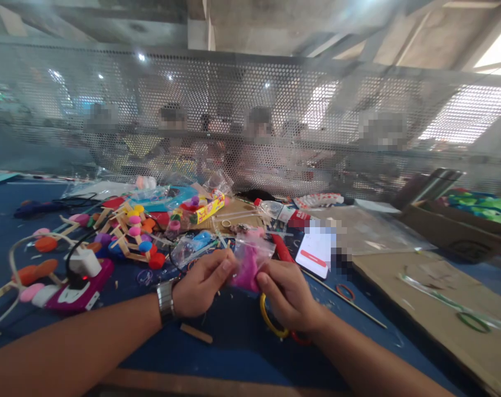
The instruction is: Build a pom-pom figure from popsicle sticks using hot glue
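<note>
Between my two hands, above the near part of the blue table, is a small clear plastic bag [250, 253] with bright pink, soft-looking stuff inside. My left hand [204, 281], with a metal watch on the wrist, pinches the bag's left side. On the other side my right hand [289, 292] grips its lower right edge, thumb and fingers closed. Below the right hand lie yellow and red rings [273, 320], partly hidden by it; they look like scissor handles. A short flat wooden stick [196, 333] rests in front of my left hand.
A magenta power strip [82, 286] with plugs and cables stands at left, beside coloured clay-and-stick pieces [134, 231]. A lit phone [314, 251], a red-labelled bottle [283, 212] and a thin stick [345, 299] lie right of centre. Cardboard [432, 309] covers the right side, near a box [457, 231].
</note>
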Demonstrator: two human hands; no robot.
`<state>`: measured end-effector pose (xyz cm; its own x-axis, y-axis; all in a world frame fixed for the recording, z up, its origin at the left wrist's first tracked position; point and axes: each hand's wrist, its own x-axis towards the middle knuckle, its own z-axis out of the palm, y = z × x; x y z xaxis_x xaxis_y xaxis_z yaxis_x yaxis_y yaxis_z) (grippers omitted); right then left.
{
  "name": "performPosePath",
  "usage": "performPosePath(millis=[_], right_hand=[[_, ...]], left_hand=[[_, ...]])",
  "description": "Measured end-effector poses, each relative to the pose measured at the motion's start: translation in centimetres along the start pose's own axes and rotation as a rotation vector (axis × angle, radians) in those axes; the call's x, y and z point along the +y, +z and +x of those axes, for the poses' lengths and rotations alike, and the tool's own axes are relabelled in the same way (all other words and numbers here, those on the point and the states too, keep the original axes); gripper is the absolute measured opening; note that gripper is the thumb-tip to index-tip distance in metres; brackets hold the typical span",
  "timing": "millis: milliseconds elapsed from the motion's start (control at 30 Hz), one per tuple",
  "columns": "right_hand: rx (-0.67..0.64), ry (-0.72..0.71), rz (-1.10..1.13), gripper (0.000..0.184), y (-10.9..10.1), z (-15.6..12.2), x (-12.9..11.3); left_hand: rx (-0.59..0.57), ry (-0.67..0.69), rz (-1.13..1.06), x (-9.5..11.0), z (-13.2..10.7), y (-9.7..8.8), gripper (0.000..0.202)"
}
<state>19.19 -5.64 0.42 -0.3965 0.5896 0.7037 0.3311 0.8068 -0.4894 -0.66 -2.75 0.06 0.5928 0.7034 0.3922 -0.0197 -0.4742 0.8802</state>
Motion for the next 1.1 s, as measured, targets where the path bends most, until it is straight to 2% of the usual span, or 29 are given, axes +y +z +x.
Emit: performPosePath(millis=[100,300,433,600,967,1100], right_hand=[[-0.033,0.012,-0.008,0.042,0.0,0.0,0.1],[0.013,0.082,0.125,0.052,0.1,-0.1,0.5],[-0.002,0.139,0.147,0.058,0.2,-0.1,0.7],[-0.008,0.126,0.051,0.048,0.2,0.0,0.3],[0.133,0.078,-0.055,0.041,0.5,0.1,-0.2],[0.089,0.064,-0.111,0.037,0.7,-0.1,-0.3]], left_hand=[[-0.018,0.058,0.009,0.0,-0.2,0.0,0.052],[0.071,0.012,0.189,0.5,-0.3,0.0,0.050],[0.052,0.017,0.201,0.8,-0.2,0.1,0.051],[-0.001,0.074,0.199,1.2,-0.1,0.2,0.051],[0.072,0.093,0.239,1.0,-0.1,0.3,0.047],[0.048,0.103,0.234,1.3,-0.2,0.7,0.048]])
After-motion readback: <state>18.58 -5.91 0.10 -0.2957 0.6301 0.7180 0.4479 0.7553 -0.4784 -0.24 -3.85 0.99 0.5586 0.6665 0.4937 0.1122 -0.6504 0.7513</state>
